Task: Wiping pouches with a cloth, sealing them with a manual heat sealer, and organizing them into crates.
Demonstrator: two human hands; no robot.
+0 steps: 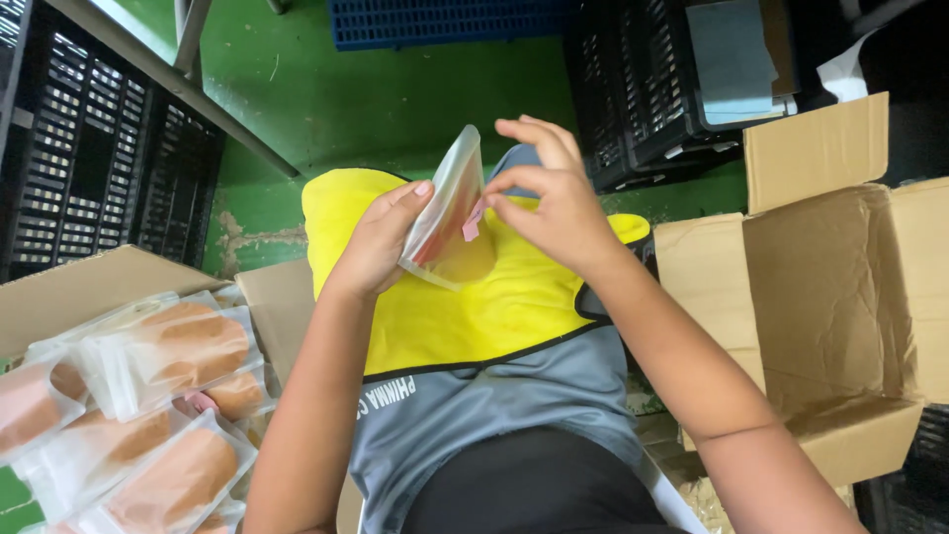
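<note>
Hands: left [374, 247] grips clear pouch [445, 213]; right [554, 203] pinches its pink strip [473, 222]; packed pouches [148, 396] left.

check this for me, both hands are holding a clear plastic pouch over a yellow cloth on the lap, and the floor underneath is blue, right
One detail is off: the floor is green, not blue, as the head view shows. The rest holds: the left hand and right hand hold a clear plastic pouch over the yellow cloth on the lap.

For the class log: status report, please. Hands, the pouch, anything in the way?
Left hand grips clear pouch. Right hand pinches its pink strip. Pouch raised over yellow cloth. Nothing between the hands.
</note>
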